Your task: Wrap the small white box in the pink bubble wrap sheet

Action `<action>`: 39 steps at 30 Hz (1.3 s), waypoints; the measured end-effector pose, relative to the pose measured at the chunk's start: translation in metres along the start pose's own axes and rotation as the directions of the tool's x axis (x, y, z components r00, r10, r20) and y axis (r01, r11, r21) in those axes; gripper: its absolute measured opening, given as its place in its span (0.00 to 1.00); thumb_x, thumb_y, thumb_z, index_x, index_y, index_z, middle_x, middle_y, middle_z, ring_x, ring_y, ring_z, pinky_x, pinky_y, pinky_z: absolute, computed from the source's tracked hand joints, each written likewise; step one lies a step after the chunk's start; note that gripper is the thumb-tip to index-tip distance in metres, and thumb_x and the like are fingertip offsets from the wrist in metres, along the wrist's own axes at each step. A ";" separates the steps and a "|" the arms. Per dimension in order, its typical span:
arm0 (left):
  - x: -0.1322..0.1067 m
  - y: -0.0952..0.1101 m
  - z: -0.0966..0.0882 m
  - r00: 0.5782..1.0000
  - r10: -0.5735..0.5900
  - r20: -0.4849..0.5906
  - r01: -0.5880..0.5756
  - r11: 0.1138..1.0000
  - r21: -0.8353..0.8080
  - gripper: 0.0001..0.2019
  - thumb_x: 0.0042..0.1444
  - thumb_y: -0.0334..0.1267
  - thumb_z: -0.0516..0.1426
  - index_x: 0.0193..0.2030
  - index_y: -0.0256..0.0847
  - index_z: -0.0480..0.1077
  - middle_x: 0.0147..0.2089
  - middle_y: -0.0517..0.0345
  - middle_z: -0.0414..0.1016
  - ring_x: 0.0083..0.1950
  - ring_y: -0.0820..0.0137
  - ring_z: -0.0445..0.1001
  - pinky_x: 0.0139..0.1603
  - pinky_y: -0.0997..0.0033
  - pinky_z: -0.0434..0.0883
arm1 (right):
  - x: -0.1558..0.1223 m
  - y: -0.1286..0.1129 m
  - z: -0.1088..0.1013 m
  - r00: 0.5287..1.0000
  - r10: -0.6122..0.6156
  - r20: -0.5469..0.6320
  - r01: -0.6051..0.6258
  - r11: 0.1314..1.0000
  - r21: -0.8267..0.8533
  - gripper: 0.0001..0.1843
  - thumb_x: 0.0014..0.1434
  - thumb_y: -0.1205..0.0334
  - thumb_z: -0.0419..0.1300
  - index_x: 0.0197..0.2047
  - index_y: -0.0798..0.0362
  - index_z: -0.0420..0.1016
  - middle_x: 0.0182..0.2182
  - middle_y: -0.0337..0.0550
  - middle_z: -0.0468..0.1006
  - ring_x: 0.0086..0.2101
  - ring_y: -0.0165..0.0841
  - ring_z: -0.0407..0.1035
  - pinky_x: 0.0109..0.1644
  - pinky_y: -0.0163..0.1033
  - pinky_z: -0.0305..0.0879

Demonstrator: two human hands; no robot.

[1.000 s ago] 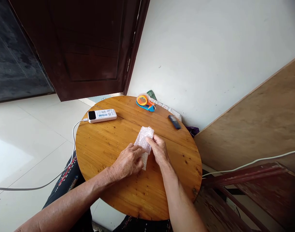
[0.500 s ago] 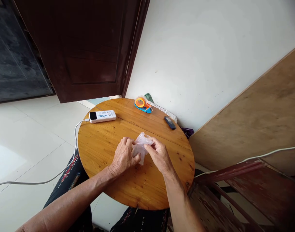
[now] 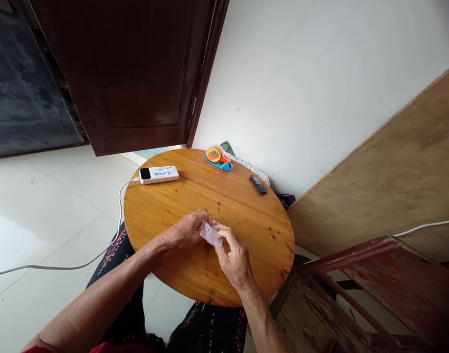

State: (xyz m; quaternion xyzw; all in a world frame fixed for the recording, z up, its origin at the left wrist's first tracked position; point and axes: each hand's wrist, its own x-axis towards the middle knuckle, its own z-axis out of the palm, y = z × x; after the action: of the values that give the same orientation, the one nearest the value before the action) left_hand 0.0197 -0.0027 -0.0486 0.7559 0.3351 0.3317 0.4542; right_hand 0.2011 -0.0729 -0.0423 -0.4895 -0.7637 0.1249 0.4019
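A thin, pale translucent plastic bag (image 3: 211, 234), crumpled into a small bundle, is held between my two hands over the near middle of the round wooden table (image 3: 165, 206). My left hand (image 3: 191, 228) grips its left side, the fingertips curled round and partly hidden. On the other side, my right hand (image 3: 234, 255) pinches the bundle between thumb and fingers. Whether anything is inside the plastic, I cannot tell.
A white power bank (image 3: 159, 174) with a cable lies at the table's left edge. At the back stands an orange and blue tape dispenser (image 3: 217, 157). A dark blurred object (image 3: 258, 185) lies at the right. A worn red wooden chair (image 3: 356, 279) is close by on the right.
The plastic bag, spread loose half a second ago, is now gathered into a smaller bundle. My right hand has moved lower and turned, and my left hand has rolled round the bag.
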 end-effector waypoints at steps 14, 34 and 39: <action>-0.002 -0.006 0.003 0.984 0.175 -0.020 -0.162 0.944 0.288 0.16 0.53 0.33 0.60 0.50 0.40 0.72 0.51 0.50 0.78 0.50 0.64 0.76 0.52 0.67 0.72 | 0.003 0.014 0.013 0.985 -0.140 -0.097 0.129 0.985 -0.112 0.14 0.59 0.76 0.52 0.42 0.50 0.72 0.47 0.50 0.79 0.50 0.39 0.73 0.55 0.44 0.70; 0.032 -0.003 0.010 0.931 -0.256 -0.262 0.278 0.959 0.053 0.05 0.54 0.36 0.55 0.31 0.38 0.68 0.28 0.62 0.71 0.30 0.74 0.66 0.32 0.75 0.61 | 0.053 0.032 0.019 0.874 0.486 -0.006 -0.376 0.683 0.627 0.20 0.53 0.56 0.65 0.49 0.51 0.73 0.39 0.42 0.80 0.37 0.34 0.75 0.44 0.40 0.72; 0.037 -0.006 0.015 0.916 -0.267 -0.298 0.283 0.959 0.011 0.10 0.58 0.38 0.54 0.43 0.37 0.71 0.32 0.60 0.75 0.33 0.72 0.70 0.35 0.73 0.65 | 0.058 0.032 0.023 0.907 0.404 -0.117 -0.317 0.839 0.443 0.14 0.56 0.60 0.60 0.47 0.51 0.74 0.35 0.42 0.81 0.34 0.34 0.75 0.42 0.40 0.71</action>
State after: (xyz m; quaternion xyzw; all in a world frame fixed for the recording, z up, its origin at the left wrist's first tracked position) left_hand 0.0509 0.0222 -0.0528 0.6554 0.5103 0.3641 0.4212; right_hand 0.1936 -0.0034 -0.0474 -0.5387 -0.5675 0.3062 0.5422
